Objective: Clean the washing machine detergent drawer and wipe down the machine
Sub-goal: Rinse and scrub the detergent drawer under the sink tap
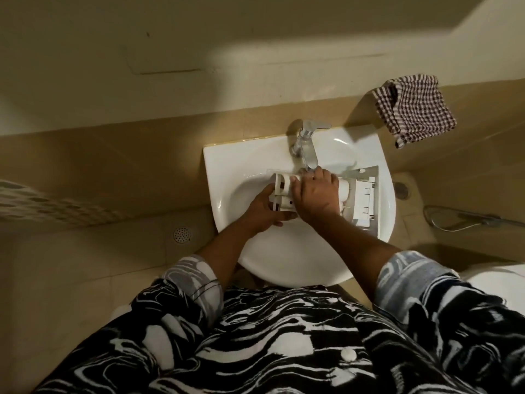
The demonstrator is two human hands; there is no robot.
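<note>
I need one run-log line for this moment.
item: detergent drawer | place: in sink, under faucet | left hand: grips drawer end | right hand: grips drawer top

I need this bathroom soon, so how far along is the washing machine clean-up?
Done: the detergent drawer is out and lies in the sink. In hand: the left hand grips its end and the right hand lies over its middle, under the tap. Left: refitting it and wiping the machine, which is out of view. The checked cloth hangs untouched.
</note>
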